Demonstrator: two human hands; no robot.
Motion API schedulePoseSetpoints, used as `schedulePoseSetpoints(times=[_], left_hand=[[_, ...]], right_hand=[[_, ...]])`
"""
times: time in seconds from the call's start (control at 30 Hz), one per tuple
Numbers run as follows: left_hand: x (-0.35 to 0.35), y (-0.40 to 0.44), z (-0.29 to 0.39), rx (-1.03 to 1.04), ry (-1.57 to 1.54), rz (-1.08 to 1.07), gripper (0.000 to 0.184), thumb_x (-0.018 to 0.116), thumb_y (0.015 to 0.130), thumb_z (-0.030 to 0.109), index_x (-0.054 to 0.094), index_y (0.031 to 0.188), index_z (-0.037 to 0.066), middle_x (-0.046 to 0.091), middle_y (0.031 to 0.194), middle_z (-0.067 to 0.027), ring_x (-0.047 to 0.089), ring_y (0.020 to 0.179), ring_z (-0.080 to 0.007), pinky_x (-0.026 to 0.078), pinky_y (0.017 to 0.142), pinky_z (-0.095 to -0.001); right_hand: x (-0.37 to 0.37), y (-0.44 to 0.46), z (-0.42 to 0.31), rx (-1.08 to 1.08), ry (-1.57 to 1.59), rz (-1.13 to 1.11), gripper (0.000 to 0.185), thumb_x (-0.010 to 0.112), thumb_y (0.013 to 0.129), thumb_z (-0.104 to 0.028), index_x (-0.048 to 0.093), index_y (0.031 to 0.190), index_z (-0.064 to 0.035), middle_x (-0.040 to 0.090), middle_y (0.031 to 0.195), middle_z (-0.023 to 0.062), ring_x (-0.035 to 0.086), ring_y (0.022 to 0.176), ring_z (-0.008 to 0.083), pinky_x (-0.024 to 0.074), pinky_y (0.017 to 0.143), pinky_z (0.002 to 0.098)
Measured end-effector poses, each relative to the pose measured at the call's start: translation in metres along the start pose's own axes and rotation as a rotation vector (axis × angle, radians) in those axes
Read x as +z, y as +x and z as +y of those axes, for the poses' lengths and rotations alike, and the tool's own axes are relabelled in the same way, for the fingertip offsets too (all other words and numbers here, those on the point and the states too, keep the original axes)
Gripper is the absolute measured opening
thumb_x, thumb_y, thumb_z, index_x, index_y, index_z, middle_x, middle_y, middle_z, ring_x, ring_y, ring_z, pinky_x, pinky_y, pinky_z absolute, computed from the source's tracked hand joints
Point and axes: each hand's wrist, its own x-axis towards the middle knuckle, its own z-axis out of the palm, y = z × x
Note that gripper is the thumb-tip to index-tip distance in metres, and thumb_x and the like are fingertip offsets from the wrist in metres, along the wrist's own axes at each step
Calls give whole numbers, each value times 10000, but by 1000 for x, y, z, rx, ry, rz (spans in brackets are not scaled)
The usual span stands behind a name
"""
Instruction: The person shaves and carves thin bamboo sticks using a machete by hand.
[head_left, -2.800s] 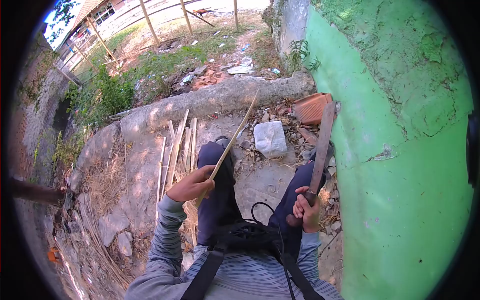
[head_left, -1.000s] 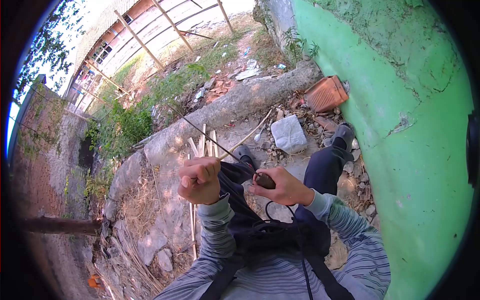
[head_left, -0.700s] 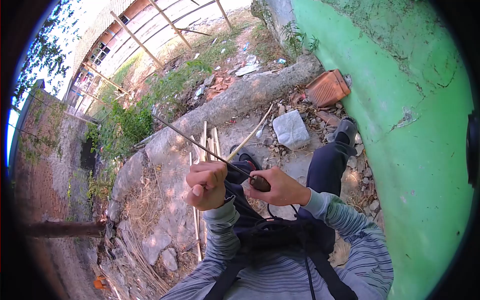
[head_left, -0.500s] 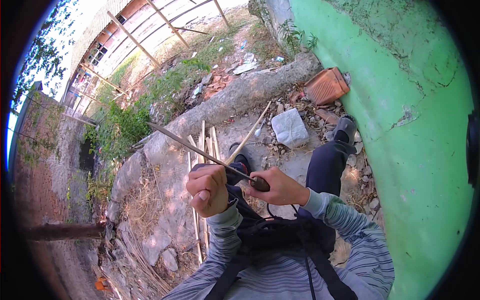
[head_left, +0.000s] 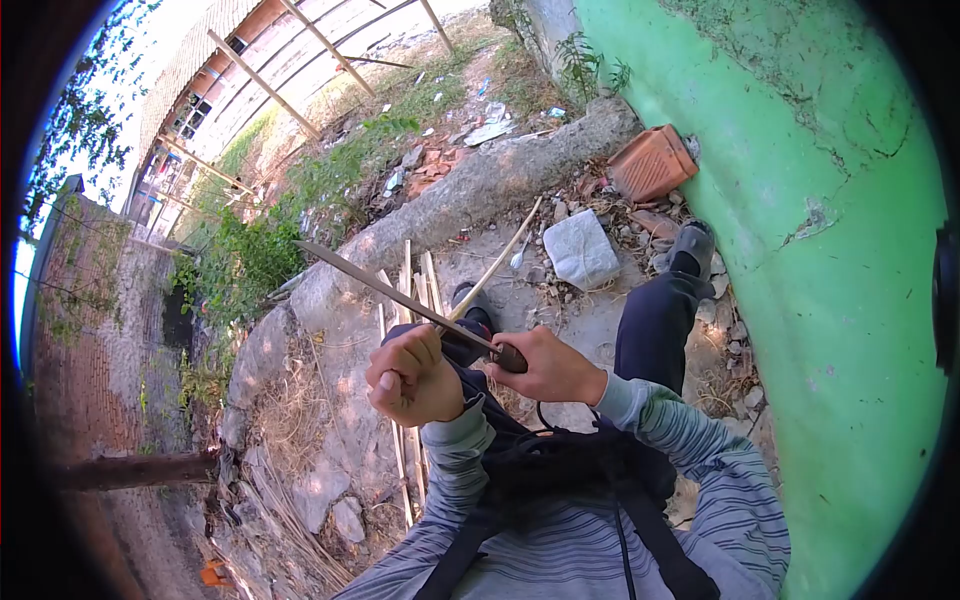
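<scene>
My right hand (head_left: 555, 370) is closed around the dark wooden handle of a machete (head_left: 375, 285). Its long blade slants up and to the left, passing just above my left hand (head_left: 412, 378). That hand makes a fist at the near end of a thin bamboo strip (head_left: 500, 257), which runs away from me toward the upper right. The blade crosses the strip close to my left knuckles; whether they touch is hard to see. Behind my left hand, several pale bamboo strips (head_left: 428, 285) lie on the ground.
A white stone block (head_left: 581, 249) and an orange hollow brick (head_left: 652, 165) lie among rubble ahead. A green wall (head_left: 820, 330) rises close on my right. A low concrete ledge (head_left: 470, 190) curves across the front. My feet rest on either side of the block.
The machete has turned slightly, showing more of the blade's flat side. My right hand and the handle have shifted a little left and away from me. My left fist has barely moved.
</scene>
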Motion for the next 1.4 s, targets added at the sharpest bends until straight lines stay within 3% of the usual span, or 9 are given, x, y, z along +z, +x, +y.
schedulePoseSetpoints(times=[0.33, 0.4, 0.53, 0.6, 0.77, 0.9, 1.13, 1.23, 1.4], left_hand=[[0, -3, -3, 21, 24, -23, 440, 451, 935, 285, 259, 575, 120, 223, 526, 8, 172, 478, -115, 145, 490, -356], [3, -4, -2, 21, 24, -23, 440, 450, 936, 285, 256, 576, 121, 220, 527, 8, 172, 478, -114, 147, 489, -354], [4, -5, -4, 18, 13, -2, 438, 444, 940, 280, 244, 582, 126, 210, 532, 10, 170, 475, -114, 153, 487, -353], [5, -3, -3, 17, 23, 1, 437, 441, 943, 279, 243, 584, 128, 207, 532, 11, 167, 475, -115, 152, 489, -354], [-2, -4, -7, 65, -22, 46, 420, 435, 919, 236, 271, 563, 86, 261, 491, -20, 193, 437, -113, 161, 428, -322], [6, -4, -5, 16, 16, -46, 440, 435, 955, 280, 241, 589, 130, 198, 531, 13, 160, 479, -111, 156, 493, -354], [-3, -6, -8, 55, -4, 34, 433, 434, 922, 238, 265, 553, 87, 240, 499, -12, 197, 427, -119, 156, 425, -323], [-3, -9, -4, 15, 9, -7, 428, 421, 958, 279, 233, 599, 142, 198, 535, 19, 156, 481, -110, 161, 497, -350], [1, -1, -7, 58, -21, 32, 442, 428, 936, 245, 264, 557, 89, 226, 503, -9, 186, 440, -116, 143, 441, -329]], right_hand=[[1, 6, 18, 13, 3, -10, 274, 712, 902, -247, 624, 876, 11, 592, 650, 204, 608, 616, 419, 471, 592, 446], [5, 4, 14, -43, 5, 28, 290, 721, 926, -274, 638, 905, 2, 523, 612, 177, 461, 527, 320, 419, 557, 414], [9, 7, 8, -165, 40, 65, 297, 720, 925, -275, 637, 904, 9, 532, 608, 166, 460, 529, 306, 422, 558, 411], [4, 11, 9, -33, 33, 0, 282, 707, 901, -246, 627, 867, 22, 597, 661, 195, 561, 576, 394, 460, 586, 434], [11, 15, 36, 32, 50, 83, 270, 704, 899, -240, 634, 888, 21, 601, 654, 185, 582, 567, 355, 464, 590, 427], [6, 12, 12, -63, 35, 43, 253, 699, 897, -224, 640, 885, 22, 603, 649, 180, 606, 575, 298, 465, 596, 419], [15, 21, 61, -8, -64, 124, 259, 718, 874, -237, 652, 903, 12, 636, 692, 219, 654, 650, 405, 486, 616, 446], [18, 22, 48, -68, 23, 169, 278, 728, 888, -245, 645, 916, 19, 585, 640, 187, 582, 564, 332, 446, 575, 416], [9, 22, 30, -49, 28, 60, 283, 717, 879, -235, 652, 919, 38, 636, 689, 213, 648, 620, 357, 487, 609, 430]])
